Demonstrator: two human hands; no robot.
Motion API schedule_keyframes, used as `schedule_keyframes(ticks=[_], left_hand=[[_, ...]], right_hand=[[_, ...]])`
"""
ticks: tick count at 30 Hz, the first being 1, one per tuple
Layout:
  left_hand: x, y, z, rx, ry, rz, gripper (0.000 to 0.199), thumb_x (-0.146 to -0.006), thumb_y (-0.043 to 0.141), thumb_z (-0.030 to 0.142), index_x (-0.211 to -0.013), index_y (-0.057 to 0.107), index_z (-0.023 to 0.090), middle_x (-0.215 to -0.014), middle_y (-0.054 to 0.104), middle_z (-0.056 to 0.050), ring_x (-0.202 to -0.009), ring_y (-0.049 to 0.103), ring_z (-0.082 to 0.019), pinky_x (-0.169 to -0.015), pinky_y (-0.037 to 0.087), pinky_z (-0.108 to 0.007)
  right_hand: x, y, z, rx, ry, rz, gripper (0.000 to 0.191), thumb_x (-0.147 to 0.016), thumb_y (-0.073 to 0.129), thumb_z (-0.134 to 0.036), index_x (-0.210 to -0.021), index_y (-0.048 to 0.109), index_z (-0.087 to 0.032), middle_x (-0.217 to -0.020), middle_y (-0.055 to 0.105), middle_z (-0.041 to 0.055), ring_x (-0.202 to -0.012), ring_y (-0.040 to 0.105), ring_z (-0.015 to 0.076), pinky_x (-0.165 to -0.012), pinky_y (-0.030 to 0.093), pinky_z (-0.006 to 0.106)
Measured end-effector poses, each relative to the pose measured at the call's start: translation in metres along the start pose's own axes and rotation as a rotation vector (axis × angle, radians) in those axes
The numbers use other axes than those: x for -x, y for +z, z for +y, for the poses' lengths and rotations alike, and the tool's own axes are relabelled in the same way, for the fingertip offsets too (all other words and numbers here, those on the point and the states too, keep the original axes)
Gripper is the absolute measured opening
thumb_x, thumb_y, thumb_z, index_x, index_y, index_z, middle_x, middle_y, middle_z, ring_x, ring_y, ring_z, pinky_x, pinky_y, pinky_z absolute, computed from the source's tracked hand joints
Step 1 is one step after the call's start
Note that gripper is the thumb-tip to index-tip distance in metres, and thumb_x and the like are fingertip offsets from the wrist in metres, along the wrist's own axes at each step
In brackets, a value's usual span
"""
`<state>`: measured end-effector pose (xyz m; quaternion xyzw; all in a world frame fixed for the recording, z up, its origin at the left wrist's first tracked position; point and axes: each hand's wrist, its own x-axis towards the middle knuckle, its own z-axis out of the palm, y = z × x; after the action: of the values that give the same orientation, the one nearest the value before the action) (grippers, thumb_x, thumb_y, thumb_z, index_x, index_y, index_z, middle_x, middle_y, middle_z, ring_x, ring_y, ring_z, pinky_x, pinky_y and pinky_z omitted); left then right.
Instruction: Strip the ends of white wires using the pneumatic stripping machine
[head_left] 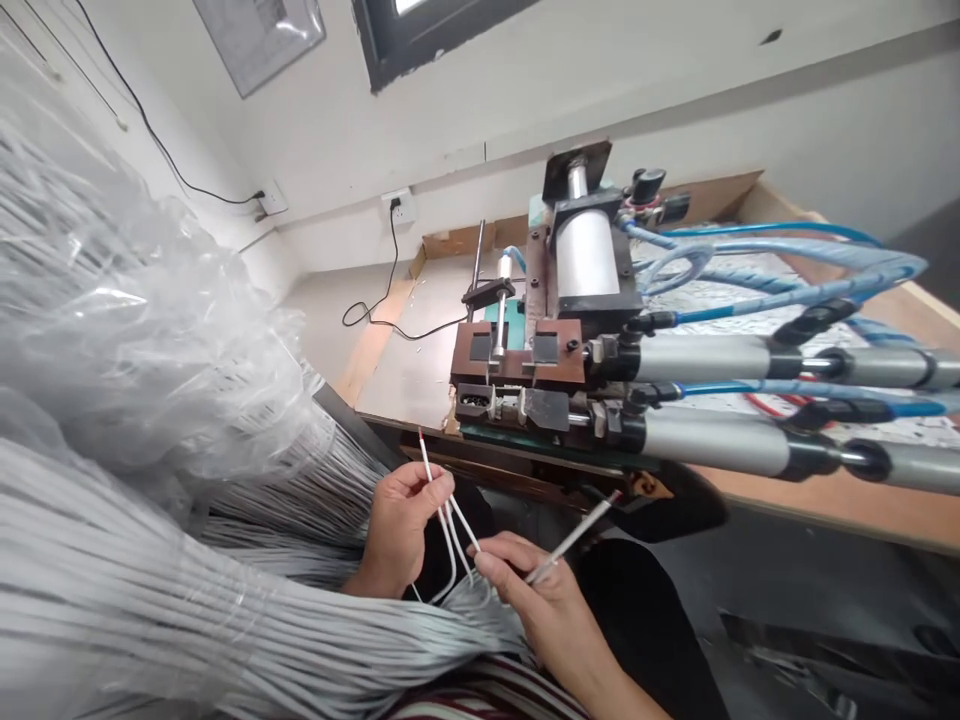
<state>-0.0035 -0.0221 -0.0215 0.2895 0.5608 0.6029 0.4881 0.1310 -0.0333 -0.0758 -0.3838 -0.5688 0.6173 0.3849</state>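
Observation:
My left hand [403, 525] pinches a white cable [425, 455] near its upper end, where a small reddish tip shows. The same cable slants down to my right hand [536, 590], whose thumb and forefinger close on it. Another white cable piece [574, 538] with a reddish tip sticks out to the upper right from between the fingers of my right hand. Looped cable hangs between the hands. A thick bundle of grey-white cables [300, 640] lies below and left of them, across the lap.
Ahead on the bench [420, 375] stands a machine with metal cylinders [589, 252] and blue air hoses [795, 285]. Cable bundles under clear plastic [150, 340] fill the left side. A black cord [394, 260] runs from a wall outlet to the machine.

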Motion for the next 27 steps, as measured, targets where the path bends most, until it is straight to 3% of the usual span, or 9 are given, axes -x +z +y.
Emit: schedule_keyframes(ticks=[4, 9, 14, 20, 27], left_hand=[[-0.01, 0.0, 0.013, 0.068, 0.048, 0.026, 0.012, -0.068, 0.06, 0.022, -0.058, 0.058, 0.016, -0.044, 0.044, 0.007, -0.041, 0.037, -0.005, -0.043, 0.03, -0.019], [-0.024, 0.003, 0.022, 0.098, 0.097, 0.077, 0.012, -0.07, 0.06, 0.023, -0.06, 0.056, 0.017, -0.048, 0.045, 0.007, -0.042, 0.037, -0.004, -0.039, 0.029, -0.015], [-0.029, 0.009, 0.025, 0.072, 0.095, 0.165, 0.013, -0.063, 0.067, 0.026, -0.064, 0.06, 0.015, -0.049, 0.049, 0.006, -0.042, 0.038, -0.002, -0.036, 0.027, -0.011], [-0.031, 0.015, 0.027, 0.092, 0.072, 0.163, 0.015, -0.06, 0.069, 0.027, -0.062, 0.061, 0.015, -0.05, 0.052, 0.005, -0.046, 0.043, -0.002, -0.042, 0.034, -0.009], [-0.031, 0.015, 0.025, 0.095, 0.008, 0.154, 0.014, -0.059, 0.07, 0.027, -0.065, 0.064, 0.016, -0.053, 0.054, 0.004, -0.048, 0.044, -0.002, -0.042, 0.034, -0.009]], right_hand=[[-0.011, -0.007, -0.015, -0.079, 0.044, -0.024, 0.026, -0.072, 0.057, -0.036, -0.058, 0.065, -0.016, -0.054, 0.043, -0.0012, -0.05, 0.04, 0.0114, -0.046, 0.032, 0.024], [-0.038, -0.015, -0.03, -0.309, 0.076, 0.19, 0.024, -0.07, 0.06, -0.037, -0.065, 0.065, -0.014, -0.052, 0.046, -0.0014, -0.045, 0.033, 0.0084, -0.044, 0.024, 0.023], [-0.063, -0.013, -0.04, -0.538, 0.097, 0.304, 0.023, -0.067, 0.064, -0.035, -0.07, 0.064, -0.013, -0.053, 0.049, -0.0012, -0.044, 0.029, 0.0059, -0.043, 0.018, 0.022], [-0.073, -0.013, -0.05, -0.761, 0.19, 0.271, 0.022, -0.062, 0.068, -0.033, -0.064, 0.064, -0.011, -0.05, 0.047, -0.0023, -0.041, 0.025, 0.0039, -0.041, 0.013, 0.021], [-0.077, -0.015, -0.054, -0.789, 0.181, 0.257, 0.022, -0.061, 0.069, -0.033, -0.063, 0.063, -0.012, -0.049, 0.045, -0.0034, -0.04, 0.023, 0.0034, -0.041, 0.011, 0.021]])
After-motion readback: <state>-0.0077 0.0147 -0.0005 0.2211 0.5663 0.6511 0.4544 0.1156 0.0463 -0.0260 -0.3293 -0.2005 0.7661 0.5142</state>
